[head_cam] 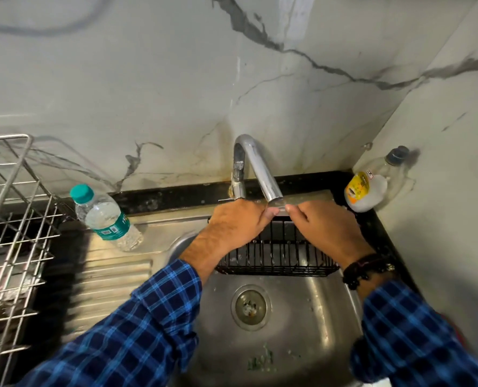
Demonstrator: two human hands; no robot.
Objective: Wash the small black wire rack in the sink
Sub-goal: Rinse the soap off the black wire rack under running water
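Observation:
A small black wire rack (277,256) is held over the far part of the steel sink (310,328), tilted with its front wall toward me. My left hand (236,226) grips its left top edge and my right hand (326,229) grips its right top edge, knuckles up. The chrome tap (256,169) curves down, its spout ending just above the rack between my two thumbs. I cannot make out a water stream. My fingers and part of the rack's rear are hidden beneath my hands.
A plastic water bottle (108,219) with a teal cap stands on the ribbed drainboard (112,277) at left. A steel dish rack (11,238) fills the far left. A lying bottle with a yellow label (367,188) sits in the right corner. Marble walls close the back and right.

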